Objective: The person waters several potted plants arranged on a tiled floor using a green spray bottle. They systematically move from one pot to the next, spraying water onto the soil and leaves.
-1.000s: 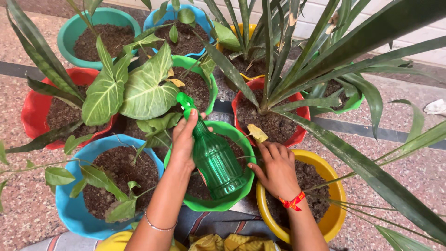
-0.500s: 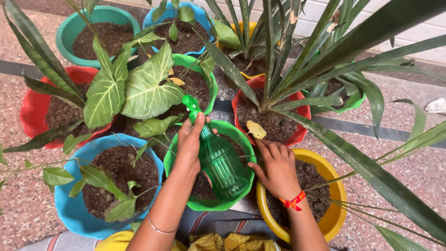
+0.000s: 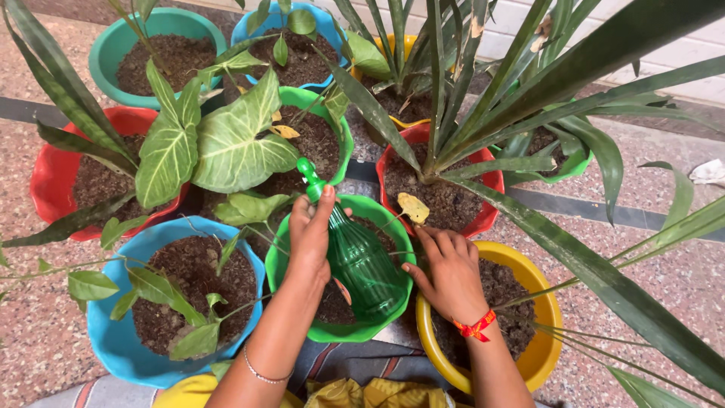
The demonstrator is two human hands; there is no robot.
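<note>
- The left hand (image 3: 311,236) is wrapped around the neck of the green spray bottle (image 3: 353,253), index finger up near the trigger head at 12 o'clock. The bottle lies tilted over the green pot (image 3: 298,310), base toward 5 o'clock. The grip sits high on a heavy-looking body, so the base could swing down and dent the soil.
- The nozzle (image 3: 306,168) points toward 11 o'clock, just under the big pale leaf (image 3: 238,147). A squeeze from here would likely wet that leaf rather than the soil below.
- The right hand (image 3: 451,273) rests, fingers curled and spread a little, on the rim between the green pot and the yellow pot (image 3: 545,351), holding nothing that I can see. Leaning on it could tip or shift a pot, since both look light plastic.
- Stiff long leaves (image 3: 574,257) cross at 3 o'clock, near the right forearm; a quick lift could scrape or bend them.
- Pots stand touching on the floor (image 3: 30,332); spray overshoot would probably wet it.
</note>
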